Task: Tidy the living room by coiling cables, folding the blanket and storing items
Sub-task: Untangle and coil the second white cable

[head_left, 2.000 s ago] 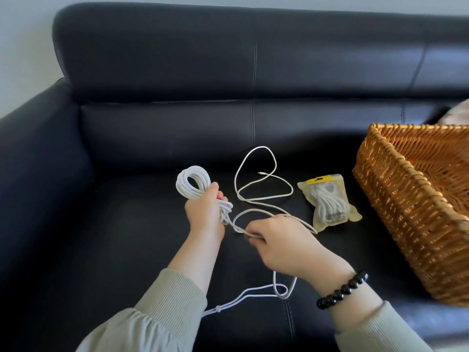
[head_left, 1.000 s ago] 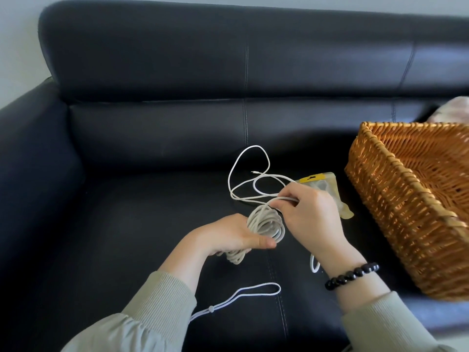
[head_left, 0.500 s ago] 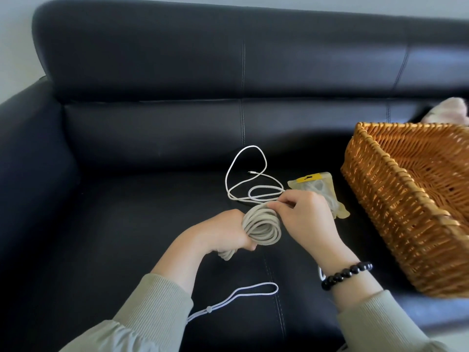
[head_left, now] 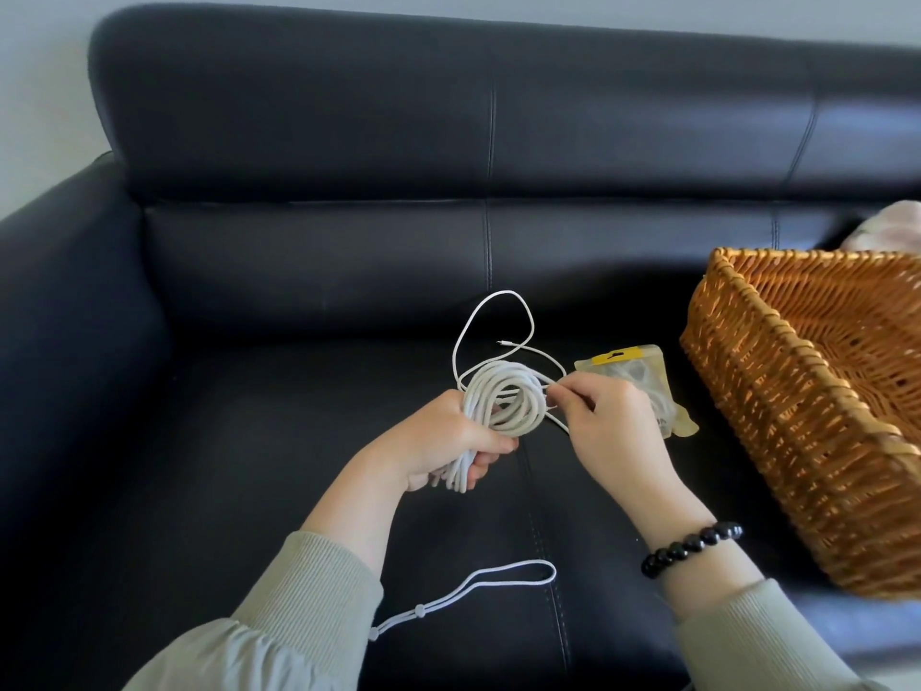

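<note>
A white cable (head_left: 503, 399) is wound into a coil over the black sofa seat (head_left: 249, 466). My left hand (head_left: 443, 443) is closed around the coil's lower part. My right hand (head_left: 605, 426) pinches a strand at the coil's right side. A loose tail of the cable loops away on the seat behind the coil, its small plug end lying bare. A clear packet with a yellow header (head_left: 643, 379), with white cable inside, lies right behind my right hand, partly hidden by it.
A large woven wicker basket (head_left: 777, 406) stands on the seat at the right. A pale cloth (head_left: 892, 229) shows behind it. A white cord loop with a small toggle (head_left: 478, 588) hangs from my left sleeve near the front.
My left hand brought the coil down and to the right, and my right hand came up to it. The loose cable on the seat has grown shorter as it joined the coil.
</note>
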### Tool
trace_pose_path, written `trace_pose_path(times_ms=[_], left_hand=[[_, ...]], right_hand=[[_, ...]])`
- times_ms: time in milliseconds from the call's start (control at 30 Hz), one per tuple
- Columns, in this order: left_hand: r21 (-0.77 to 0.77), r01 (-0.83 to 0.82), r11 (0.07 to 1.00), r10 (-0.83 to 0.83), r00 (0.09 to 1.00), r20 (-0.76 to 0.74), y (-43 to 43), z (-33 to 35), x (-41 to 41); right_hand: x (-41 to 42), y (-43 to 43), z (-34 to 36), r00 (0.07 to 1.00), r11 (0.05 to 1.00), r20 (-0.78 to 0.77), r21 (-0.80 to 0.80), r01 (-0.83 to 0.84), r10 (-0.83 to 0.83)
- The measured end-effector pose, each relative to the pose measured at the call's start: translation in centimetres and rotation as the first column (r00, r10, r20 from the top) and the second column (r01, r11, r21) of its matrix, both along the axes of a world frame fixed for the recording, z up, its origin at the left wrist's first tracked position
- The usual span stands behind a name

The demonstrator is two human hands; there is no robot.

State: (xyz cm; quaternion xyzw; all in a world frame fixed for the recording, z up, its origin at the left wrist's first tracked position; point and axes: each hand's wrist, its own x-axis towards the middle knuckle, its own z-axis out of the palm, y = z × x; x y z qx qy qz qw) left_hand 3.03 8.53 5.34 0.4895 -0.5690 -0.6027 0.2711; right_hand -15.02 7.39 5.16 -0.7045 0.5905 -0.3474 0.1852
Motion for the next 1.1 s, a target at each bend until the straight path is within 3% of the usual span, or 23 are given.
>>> trace_pose_path(times_ms=[300, 500, 700, 1100], left_hand=[[0.04, -0.166, 0.985, 0.171, 0.962, -0.215, -0.2, -0.1, -0.5], [0.087, -0.299, 0.95, 0.311, 0.888, -0.338, -0.3, -0.3, -0.9], [0.115, -0.421, 0.9, 0.421, 0.767, -0.485, -0.5, -0.3, -0.8], [0.432, -0.485, 0.76, 0.643, 0.467, -0.607, -0.4, -0.1, -1.4]], right_hand=[[0.3, 0.1, 0.0, 0.995, 0.995, -0.082, -0.074, -0.062, 0.056], [0.7, 0.5, 0.2, 0.995, 0.992, -0.083, -0.109, -0.064, 0.055], [0.7, 0.7, 0.1, 0.993, 0.982, -0.084, -0.166, -0.091, 0.078], [2.1, 1.2, -0.6, 0.964, 0.961, -0.223, -0.201, -0.188, 0.142]])
